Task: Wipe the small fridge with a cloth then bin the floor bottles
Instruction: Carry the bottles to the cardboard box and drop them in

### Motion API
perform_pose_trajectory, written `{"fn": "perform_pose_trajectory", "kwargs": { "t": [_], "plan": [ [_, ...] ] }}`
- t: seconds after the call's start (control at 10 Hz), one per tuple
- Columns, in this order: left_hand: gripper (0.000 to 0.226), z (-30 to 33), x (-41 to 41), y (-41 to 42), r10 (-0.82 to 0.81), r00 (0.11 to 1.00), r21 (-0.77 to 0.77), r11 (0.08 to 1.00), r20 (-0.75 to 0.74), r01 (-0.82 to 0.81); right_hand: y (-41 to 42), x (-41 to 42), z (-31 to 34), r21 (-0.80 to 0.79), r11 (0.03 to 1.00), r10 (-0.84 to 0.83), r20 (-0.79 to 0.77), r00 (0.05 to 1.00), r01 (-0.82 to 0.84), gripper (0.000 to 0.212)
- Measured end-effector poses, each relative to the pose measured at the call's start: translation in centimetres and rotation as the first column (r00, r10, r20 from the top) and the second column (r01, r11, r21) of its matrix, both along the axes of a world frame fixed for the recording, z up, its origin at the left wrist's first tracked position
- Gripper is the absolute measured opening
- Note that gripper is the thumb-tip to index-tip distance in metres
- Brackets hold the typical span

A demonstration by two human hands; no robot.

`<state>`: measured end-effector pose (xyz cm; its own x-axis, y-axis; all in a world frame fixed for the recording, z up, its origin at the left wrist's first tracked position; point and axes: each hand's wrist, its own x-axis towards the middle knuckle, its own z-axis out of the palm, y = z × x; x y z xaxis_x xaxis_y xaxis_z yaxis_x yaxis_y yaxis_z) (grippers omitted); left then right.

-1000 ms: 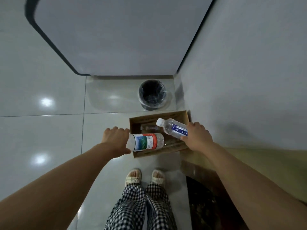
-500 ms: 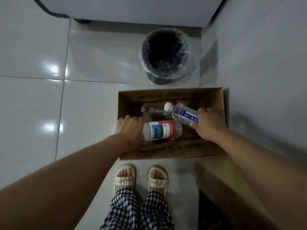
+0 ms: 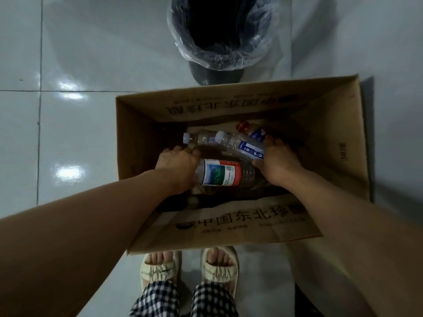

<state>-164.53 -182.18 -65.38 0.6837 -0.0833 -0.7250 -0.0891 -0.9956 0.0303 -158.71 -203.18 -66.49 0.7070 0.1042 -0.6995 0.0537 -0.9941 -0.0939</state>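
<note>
An open cardboard box (image 3: pixel 338 143) stands on the floor in front of my feet. Both hands are down inside it. My left hand (image 3: pixel 177 164) grips the neck end of a clear bottle with a red, white and green label (image 3: pixel 223 172), which lies sideways. My right hand (image 3: pixel 278 162) holds a clear bottle with a blue label and white cap (image 3: pixel 242 146), its cap pointing left. Two more bottles lie on the box bottom: a clear one with a white cap (image 3: pixel 196 138) and one with a red cap (image 3: pixel 246 126). The fridge is out of view.
A dark round bin with a clear plastic liner (image 3: pixel 220 35) stands just beyond the box. A grey wall (image 3: pixel 377 42) runs along the right side. Glossy white floor tiles (image 3: pixel 68 133) spread to the left. My sandalled feet (image 3: pixel 190 268) stand against the box's near flap.
Both hands have gone from above the box down into it, each still holding its bottle. The camera has dipped and moved closer, so the box and bin look larger and the fridge has left the view.
</note>
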Motion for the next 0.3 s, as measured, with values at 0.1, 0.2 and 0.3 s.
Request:
{"fn": "perform_pose_trajectory", "kwargs": {
  "t": [0.1, 0.2, 0.3],
  "plan": [
    [0.070, -0.2, 0.0, 0.1, -0.007, 1.000, -0.010, 1.000, -0.014, 0.007, 0.3, 0.0, 0.0, -0.040, 0.997, 0.061, -0.050, 0.997, -0.063, 0.077],
    [0.069, 0.6, 0.1, 0.3, 0.002, 1.000, -0.009, 1.000, -0.029, -0.003, 0.4, -0.1, 1.0, -0.084, 0.985, 0.147, -0.059, 0.987, -0.151, 0.078],
    [0.066, 3.2, 0.6, 0.4, -0.046, 0.997, -0.004, 0.999, 0.054, 0.047, 0.7, -0.4, 3.6, -0.061, 0.987, 0.149, -0.027, 0.988, -0.151, 0.077]
  ]
}}
